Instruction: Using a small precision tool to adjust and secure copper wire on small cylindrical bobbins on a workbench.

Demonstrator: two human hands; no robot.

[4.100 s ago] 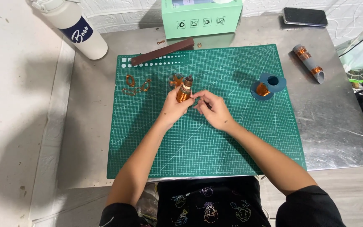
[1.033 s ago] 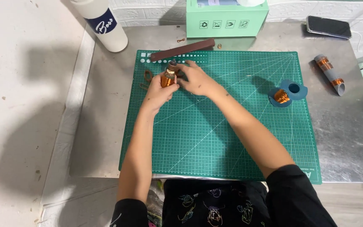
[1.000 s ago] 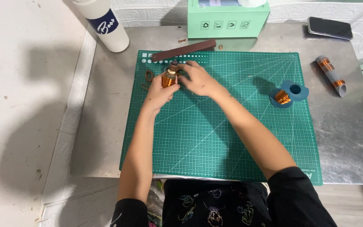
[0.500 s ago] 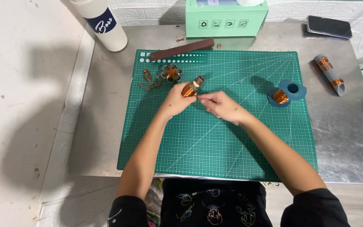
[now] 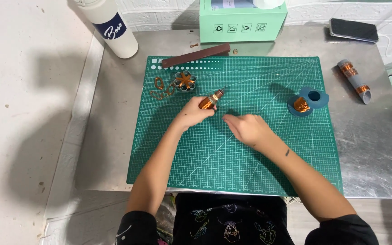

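My left hand (image 5: 191,113) grips a small spool wound with copper wire (image 5: 209,100), held tilted above the green cutting mat (image 5: 232,154). My right hand (image 5: 247,128) hovers just right of it with fingers pinched together; whether a thin wire runs between them I cannot tell. Behind the spool lies a flower-shaped piece of copper loops (image 5: 184,81), with a few loose copper wire loops (image 5: 159,89) beside it on the mat.
A blue holder with a copper coil (image 5: 307,101) sits on the mat's right. A grey tube with copper bands (image 5: 354,80), a phone (image 5: 353,30), a mint-green box (image 5: 242,22), a brown strip (image 5: 195,55) and a white bottle (image 5: 112,27) lie around the metal table (image 5: 377,149).
Both hands drew back from the flower-shaped piece toward the mat's middle. The left hand kept the spool, and the right hand moved away to its right.
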